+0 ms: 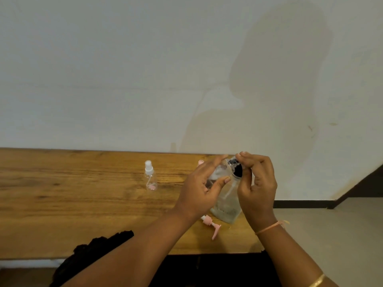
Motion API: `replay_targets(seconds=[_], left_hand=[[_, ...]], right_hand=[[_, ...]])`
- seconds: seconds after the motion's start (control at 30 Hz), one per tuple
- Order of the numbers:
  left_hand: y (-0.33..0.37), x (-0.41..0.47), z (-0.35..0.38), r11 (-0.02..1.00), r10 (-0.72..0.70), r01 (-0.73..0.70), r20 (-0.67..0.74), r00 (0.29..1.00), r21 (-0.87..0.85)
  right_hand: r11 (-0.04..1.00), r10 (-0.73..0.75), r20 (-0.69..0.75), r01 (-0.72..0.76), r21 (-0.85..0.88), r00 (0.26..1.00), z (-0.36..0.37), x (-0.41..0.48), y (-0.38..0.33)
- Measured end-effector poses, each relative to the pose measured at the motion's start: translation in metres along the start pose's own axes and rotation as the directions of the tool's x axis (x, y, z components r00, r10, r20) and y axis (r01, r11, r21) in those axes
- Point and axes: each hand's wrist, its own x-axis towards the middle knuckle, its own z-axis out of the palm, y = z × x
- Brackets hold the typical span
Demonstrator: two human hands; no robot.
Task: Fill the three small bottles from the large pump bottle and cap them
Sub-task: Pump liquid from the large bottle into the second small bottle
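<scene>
The left hand point(204, 187) is holding a small clear bottle point(219, 172) up in the air, above the wooden table point(83, 204). Its thumb is pressing on the front of the bottle and its long fingers are wrapping around the back. The right hand point(257, 183) is pinching the black cap point(236, 168) at the bottle's neck with the thumb and bent fingers, as if twisting it; I cannot tell if it is going on or coming off. Right behind and below the hands, the large clear bottle point(227, 206) is standing on the table, and only a little liquid is showing at its bottom. Its pink pump top point(211, 224) is lying on the table just beside it. Another small bottle with a white spray top point(150, 177) is standing well apart to the left, and it looks nearly empty. Something pink point(200, 162) is peeking out behind the left hand, but it is too hidden to name. The small bottle is probably light, thin and a bit squishy, so squeezing hard could push liquid out. It may be slippery if wet. The best place to hold it is around the middle, with the other hand gripping only the cap.
</scene>
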Motion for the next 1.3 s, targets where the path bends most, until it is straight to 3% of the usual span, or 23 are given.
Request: replay_targets(seconds=[0.13,0.57,1.3], left_hand=[[0.004,-0.001,-0.002,1.0,-0.008,0.007,-0.009,1.0,-0.021],[0.001,0.005,-0.003,0.999,0.011,-0.011,0.008,1.0,0.047],[0.007,0.009,0.003,0.999,0.023,-0.022,-0.027,0.999,0.049]], right_hand=[[0.999,0.042,-0.016,-0.042,0.028,0.999,0.0,0.0,-0.011],[0.999,-0.026,0.011,0.026,-0.048,1.0,-0.002,0.003,0.001],[0.998,0.041,-0.043,-0.044,-0.055,0.998,0.0,0.008,-0.006]])
